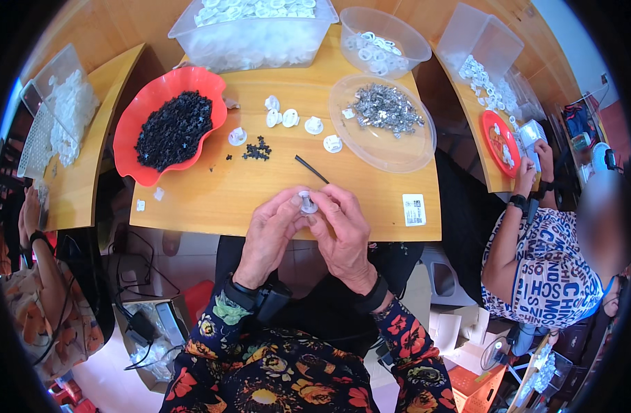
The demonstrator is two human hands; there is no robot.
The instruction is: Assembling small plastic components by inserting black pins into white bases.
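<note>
1. Here, a small white fitting [306, 200] is pinched between fingers of the left hand [269, 224] and right hand [344, 226], near right of the red bowl [127, 141].
2. Black pieces [174, 131] are heaped inside the bowl.

Head-worn fisheye, looking down, hands [346, 233] close below

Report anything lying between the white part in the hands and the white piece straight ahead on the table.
A black stick lies on the table between the white part and that white piece. Nothing visible separates the left hand or right hand from the part: both hold it.
</note>
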